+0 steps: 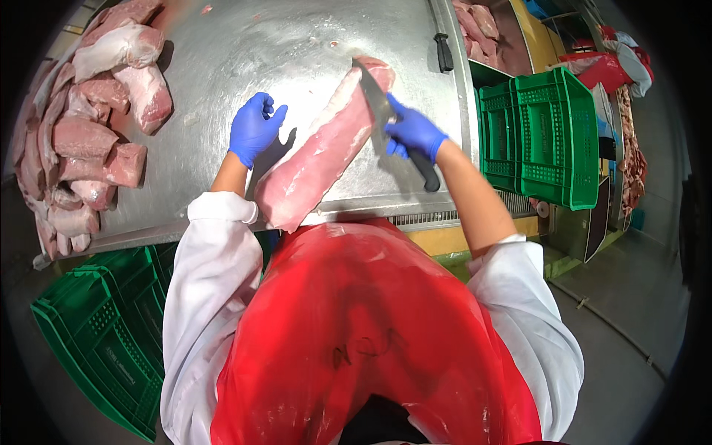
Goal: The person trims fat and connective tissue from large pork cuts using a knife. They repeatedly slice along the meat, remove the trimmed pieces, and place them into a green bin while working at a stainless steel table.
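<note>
Table (222, 96): smooth steel, is supporting the loin.
Pile (85, 141): pink, pale-fatted chunks, is spreading left of the loin.
Right crate (567, 141): green perforated plastic, is standing right of the loin.
Loin (319, 163): moist, tapering, is lying on the table, its long axis running near-left to far-right.
Knife (377, 96): its steel blade is crossing over the loin's far end.
Right hand (415, 133): nearer, just right of the loin, is gripping the knife's handle.
Left hand (256, 130): is hovering left of the loin, loosely curled, holding nothing.
</note>
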Demonstrator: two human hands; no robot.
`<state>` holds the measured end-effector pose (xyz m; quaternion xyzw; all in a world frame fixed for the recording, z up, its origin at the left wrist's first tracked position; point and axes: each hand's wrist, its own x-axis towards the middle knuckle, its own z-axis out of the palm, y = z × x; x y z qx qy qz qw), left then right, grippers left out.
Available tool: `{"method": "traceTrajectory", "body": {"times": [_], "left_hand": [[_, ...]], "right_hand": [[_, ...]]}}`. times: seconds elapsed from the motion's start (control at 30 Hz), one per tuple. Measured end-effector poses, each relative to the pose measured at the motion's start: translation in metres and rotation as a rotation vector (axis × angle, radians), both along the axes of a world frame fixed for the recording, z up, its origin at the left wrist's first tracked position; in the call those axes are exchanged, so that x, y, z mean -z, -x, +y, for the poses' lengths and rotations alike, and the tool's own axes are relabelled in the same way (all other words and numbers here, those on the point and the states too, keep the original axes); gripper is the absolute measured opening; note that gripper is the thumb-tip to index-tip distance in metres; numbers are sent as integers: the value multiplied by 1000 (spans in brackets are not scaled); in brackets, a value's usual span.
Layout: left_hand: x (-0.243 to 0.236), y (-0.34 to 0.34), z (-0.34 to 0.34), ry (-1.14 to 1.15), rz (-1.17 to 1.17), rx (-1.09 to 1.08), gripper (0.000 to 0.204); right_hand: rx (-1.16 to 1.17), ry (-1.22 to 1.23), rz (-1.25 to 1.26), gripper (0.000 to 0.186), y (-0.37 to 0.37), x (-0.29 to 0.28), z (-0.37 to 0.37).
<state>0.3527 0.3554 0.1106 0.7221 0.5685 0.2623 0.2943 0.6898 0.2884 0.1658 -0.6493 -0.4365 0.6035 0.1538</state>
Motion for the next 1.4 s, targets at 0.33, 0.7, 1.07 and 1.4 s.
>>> {"method": "traceTrajectory", "body": {"times": [0.33,0.7,1.07,1.4], "left_hand": [[0,-166,56,144,241,81,55],[81,-140,107,-69,484,511,25],[99,-135,96,-60,232,391,17],[60,-142,103,4,294,419,22]], "right_hand": [[394,-213,97,79,-59,-49,-90],[247,-297,52,83,-18,37,-2],[-368,-256,-334,73,-3,16,30],[-45,-216,-63,74,22,36,57]]}}
